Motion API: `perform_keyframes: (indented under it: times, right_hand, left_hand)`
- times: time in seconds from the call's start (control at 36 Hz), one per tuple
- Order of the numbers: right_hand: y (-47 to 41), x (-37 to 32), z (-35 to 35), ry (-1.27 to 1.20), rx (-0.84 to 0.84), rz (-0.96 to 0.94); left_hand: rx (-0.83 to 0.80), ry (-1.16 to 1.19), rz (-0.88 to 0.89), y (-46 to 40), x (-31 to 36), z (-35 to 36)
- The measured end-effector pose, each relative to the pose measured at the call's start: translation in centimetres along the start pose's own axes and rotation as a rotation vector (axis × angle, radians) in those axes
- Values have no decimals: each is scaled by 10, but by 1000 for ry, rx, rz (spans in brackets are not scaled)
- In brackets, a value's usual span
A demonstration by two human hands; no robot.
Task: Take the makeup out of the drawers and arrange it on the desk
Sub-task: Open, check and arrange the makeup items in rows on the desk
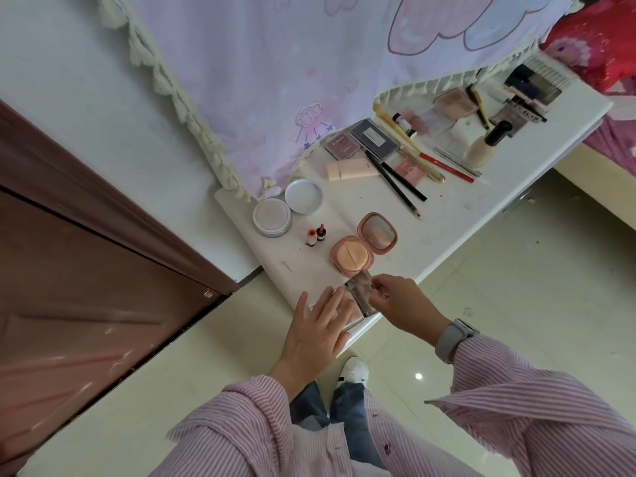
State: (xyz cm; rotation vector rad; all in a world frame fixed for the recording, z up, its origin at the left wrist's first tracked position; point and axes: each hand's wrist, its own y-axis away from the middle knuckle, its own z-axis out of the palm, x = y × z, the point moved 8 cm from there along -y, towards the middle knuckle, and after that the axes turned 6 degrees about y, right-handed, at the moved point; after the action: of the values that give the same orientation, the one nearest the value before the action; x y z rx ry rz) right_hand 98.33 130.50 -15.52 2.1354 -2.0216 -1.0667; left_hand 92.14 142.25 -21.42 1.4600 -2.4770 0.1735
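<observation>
Makeup lies spread along the white desk. At its near corner is a small palette with a mirrored lid. My right hand pinches the lid's edge, holding it raised. My left hand rests flat, fingers spread, on the palette's base and hides most of it. Just beyond stands an open pink powder compact with a puff and mirror. Farther on are two tiny red-capped bottles, a round powder jar, its lid, pencils, a pink tube and a foundation bottle.
A lilac cloth with a tasselled fringe hangs over the desk's back. A brown door stands at left. At the desk's far end lie dark palettes, with a bed in red and pink covers beyond. Glossy floor tiles lie to the right.
</observation>
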Motion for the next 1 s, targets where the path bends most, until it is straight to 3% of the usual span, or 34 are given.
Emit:
perform_keyframes:
  times: [0.22, 0.36, 0.75, 0.92, 1.0]
  right_hand:
    - [-6, 5, 0, -41, -18, 22]
    - [-10, 3, 0, -20, -35, 1]
    - [-36, -4, -14, -38, 14, -27]
    - [-45, -12, -19, -44, 61, -69]
    - [-39, -2, -24, -71, 177, -27]
  left_hand:
    - [8, -42, -9, 8, -1, 6]
    - [12, -28, 96, -3, 13, 8]
    - [34, 64, -29, -28, -13, 6]
    - [32, 34, -68, -33, -21, 4]
    - [43, 41, -70, -32, -21, 1]
